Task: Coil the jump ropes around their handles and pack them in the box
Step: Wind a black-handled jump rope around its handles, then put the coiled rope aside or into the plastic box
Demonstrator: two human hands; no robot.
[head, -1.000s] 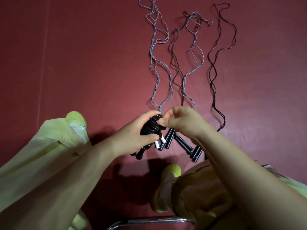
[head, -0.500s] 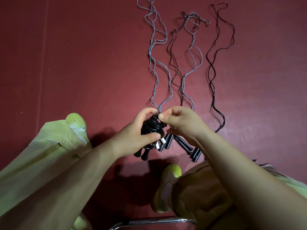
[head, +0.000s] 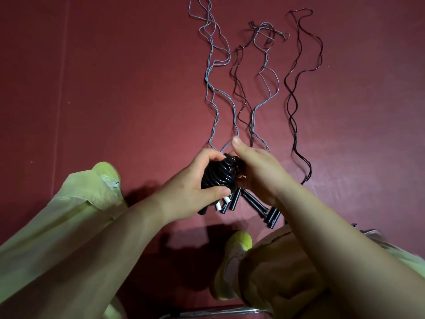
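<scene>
My left hand (head: 195, 187) grips a black jump rope (head: 218, 174) that is coiled in tight turns around its handles. My right hand (head: 257, 171) holds the top of the coil from the right, its thumb raised above it. Below the bundle, handle ends stick out, black and white-tipped (head: 222, 203). On the red floor ahead lie several uncoiled ropes: a grey rope (head: 215, 72), a dark rope (head: 236, 88), another grey rope (head: 266, 77) and a black rope (head: 293, 93) on the right. Their black handles (head: 264, 210) lie under my right wrist. No box is in view.
My legs in pale green trousers and yellow-green shoes (head: 108, 173) (head: 234, 256) flank the handles. A metal chair bar (head: 213, 313) runs along the bottom edge. The red floor (head: 126, 88) stretches to the left.
My right hand has shifted over the top of the coil and its thumb has lifted. The bundle stays in my left hand at about the same spot.
</scene>
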